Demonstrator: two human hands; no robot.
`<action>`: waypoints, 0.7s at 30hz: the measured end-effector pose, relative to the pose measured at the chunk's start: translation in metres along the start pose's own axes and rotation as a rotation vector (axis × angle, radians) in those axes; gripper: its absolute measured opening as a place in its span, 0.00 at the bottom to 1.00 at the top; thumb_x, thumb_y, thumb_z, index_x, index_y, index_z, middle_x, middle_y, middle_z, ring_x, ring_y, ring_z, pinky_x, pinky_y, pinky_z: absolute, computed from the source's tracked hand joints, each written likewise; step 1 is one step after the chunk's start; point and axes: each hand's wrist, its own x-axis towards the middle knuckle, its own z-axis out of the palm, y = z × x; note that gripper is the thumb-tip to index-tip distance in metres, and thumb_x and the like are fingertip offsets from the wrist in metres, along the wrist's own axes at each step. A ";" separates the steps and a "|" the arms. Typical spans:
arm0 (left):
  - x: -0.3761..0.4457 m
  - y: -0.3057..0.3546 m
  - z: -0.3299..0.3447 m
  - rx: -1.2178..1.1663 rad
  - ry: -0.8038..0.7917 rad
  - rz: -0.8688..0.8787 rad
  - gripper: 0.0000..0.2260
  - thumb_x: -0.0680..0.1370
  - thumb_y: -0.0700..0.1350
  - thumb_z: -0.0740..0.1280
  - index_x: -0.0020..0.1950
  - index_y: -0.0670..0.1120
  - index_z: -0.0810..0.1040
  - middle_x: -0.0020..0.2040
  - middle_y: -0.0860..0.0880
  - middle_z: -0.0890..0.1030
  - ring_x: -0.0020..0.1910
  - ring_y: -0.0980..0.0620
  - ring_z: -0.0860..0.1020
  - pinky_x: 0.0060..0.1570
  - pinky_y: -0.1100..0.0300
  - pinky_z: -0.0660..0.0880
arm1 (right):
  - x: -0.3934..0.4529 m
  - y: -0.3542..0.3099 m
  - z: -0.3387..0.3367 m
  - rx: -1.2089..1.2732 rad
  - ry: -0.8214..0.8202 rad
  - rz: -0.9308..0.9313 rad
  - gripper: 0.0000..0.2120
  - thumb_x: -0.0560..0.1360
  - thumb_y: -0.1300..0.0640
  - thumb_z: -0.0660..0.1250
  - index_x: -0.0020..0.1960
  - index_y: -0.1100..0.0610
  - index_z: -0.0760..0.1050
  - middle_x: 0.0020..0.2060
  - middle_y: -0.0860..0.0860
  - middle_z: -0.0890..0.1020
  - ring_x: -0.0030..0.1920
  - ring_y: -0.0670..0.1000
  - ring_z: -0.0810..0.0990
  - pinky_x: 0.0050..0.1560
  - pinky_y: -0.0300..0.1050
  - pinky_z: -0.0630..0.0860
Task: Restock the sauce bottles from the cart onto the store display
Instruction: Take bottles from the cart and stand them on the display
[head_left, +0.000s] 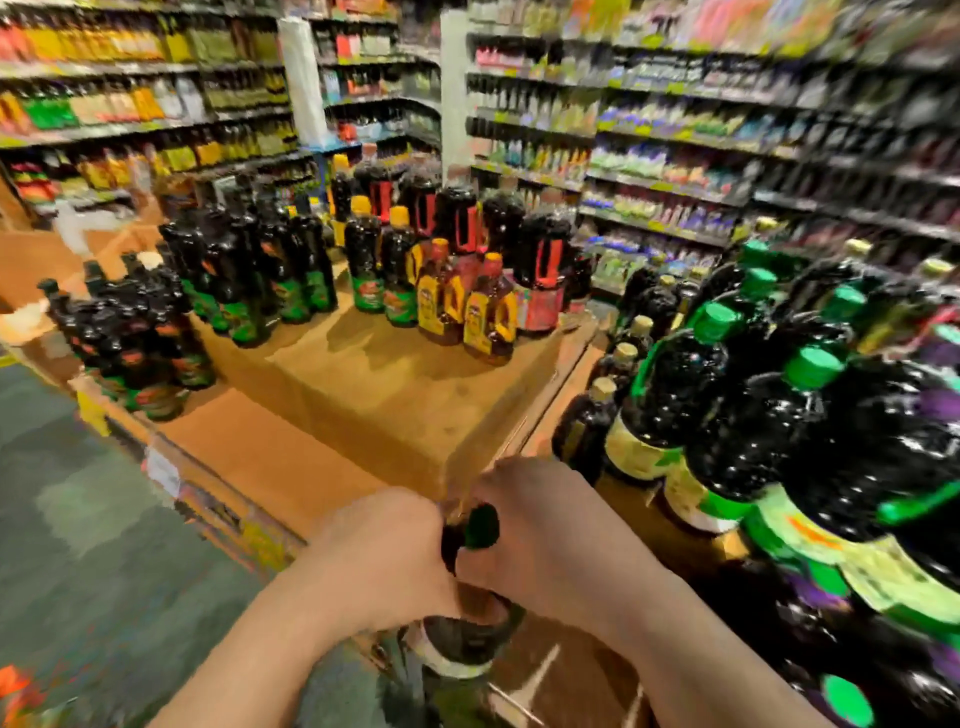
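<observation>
A dark sauce bottle with a green cap (480, 527) is held low in front of me, at the near corner of the brown cardboard display (395, 395). My left hand (384, 551) grips it from the left and my right hand (545, 530) from the right, both wrapped around its neck and shoulder. Its lower body and white label (460, 649) show below my hands. The whole view is blurred by motion.
Rows of dark green-labelled bottles (249, 270) stand at the display's back left, with yellow-handled jugs (467, 306) and red-handled jugs (462, 228) behind. Large green-capped bottles (779, 431) crowd the right side. Store shelves (675, 135) line the background. Grey floor (93, 493) lies to the left.
</observation>
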 end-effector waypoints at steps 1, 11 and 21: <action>0.010 0.013 -0.001 0.002 -0.028 0.038 0.30 0.62 0.74 0.68 0.37 0.46 0.72 0.29 0.52 0.70 0.26 0.52 0.68 0.26 0.59 0.65 | -0.007 0.013 -0.003 0.021 0.015 0.036 0.15 0.68 0.44 0.67 0.51 0.51 0.77 0.44 0.48 0.76 0.43 0.50 0.75 0.42 0.50 0.78; 0.107 0.111 0.040 0.037 -0.081 0.398 0.23 0.64 0.72 0.67 0.41 0.53 0.73 0.35 0.55 0.75 0.35 0.54 0.75 0.33 0.56 0.73 | -0.055 0.113 -0.004 -0.022 0.016 0.430 0.14 0.71 0.46 0.69 0.54 0.50 0.78 0.45 0.46 0.73 0.47 0.49 0.72 0.44 0.40 0.73; 0.171 0.171 0.078 0.174 -0.200 0.524 0.31 0.62 0.76 0.64 0.42 0.49 0.70 0.40 0.51 0.75 0.38 0.51 0.76 0.38 0.51 0.78 | -0.085 0.178 0.022 -0.008 0.089 0.718 0.15 0.71 0.48 0.70 0.55 0.53 0.78 0.52 0.51 0.78 0.53 0.52 0.75 0.54 0.45 0.74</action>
